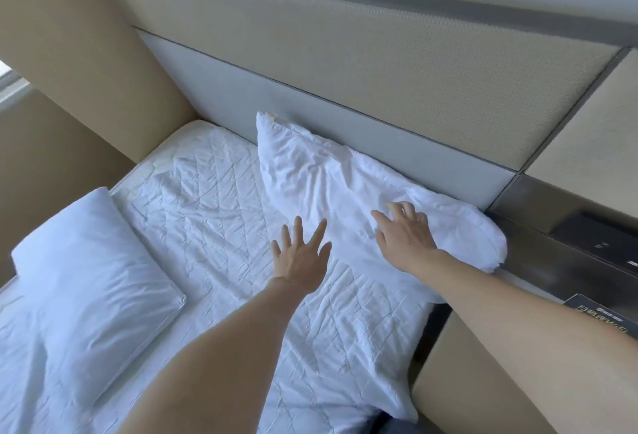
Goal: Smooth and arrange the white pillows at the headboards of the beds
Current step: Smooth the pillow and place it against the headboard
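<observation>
- We find one pillow (331, 185) against the headboard (345, 123), on the mattress (214, 199).
- We find another pillow (93, 278) well left, nearer us.
- Our right hand (404, 237) rests on the first.

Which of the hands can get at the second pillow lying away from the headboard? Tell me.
Probably the left hand: it hovers open over bare sheet, nothing between it and that pillow. The right hand rests on the headboard pillow.

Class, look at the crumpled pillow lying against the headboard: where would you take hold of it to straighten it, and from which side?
Grip the crumpled pillow at its two short ends, coming from the mattress side. It lies lengthwise against the headboard, so only its front and ends are free. The right hand already rests near one end.
</observation>
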